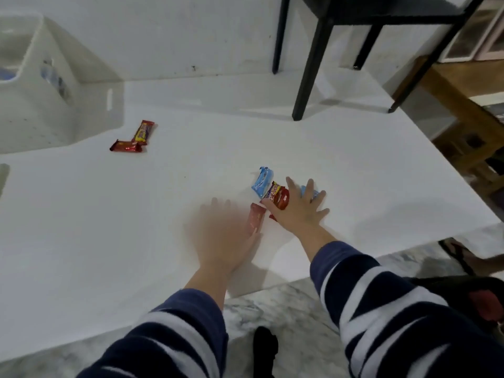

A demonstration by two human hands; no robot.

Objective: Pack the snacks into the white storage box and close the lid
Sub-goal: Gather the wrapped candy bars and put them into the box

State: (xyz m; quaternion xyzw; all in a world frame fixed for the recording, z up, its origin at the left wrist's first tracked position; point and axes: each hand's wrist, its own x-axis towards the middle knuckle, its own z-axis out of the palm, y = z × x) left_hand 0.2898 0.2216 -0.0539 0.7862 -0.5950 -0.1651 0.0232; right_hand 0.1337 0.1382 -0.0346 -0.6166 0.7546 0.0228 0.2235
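Note:
My right hand (298,207) lies flat with fingers spread over a small pile of snack packets: a red and purple packet (278,196) under its thumb side and a light blue packet (313,193) under its fingers. Another light blue packet (262,181) lies just left of the pile. My left hand (221,233), blurred, is spread out beside a red packet (255,218) at its thumb. Two red bars (135,137) lie farther left near the white storage box (41,105), which stands without a lid at the far left with some packets inside.
All this sits on a white board (354,173) on a marble floor. A black table's legs (311,64) stand on the board's far right part. Wooden furniture (450,110) is at the right edge. A sandal (458,255) lies by the board's near right corner.

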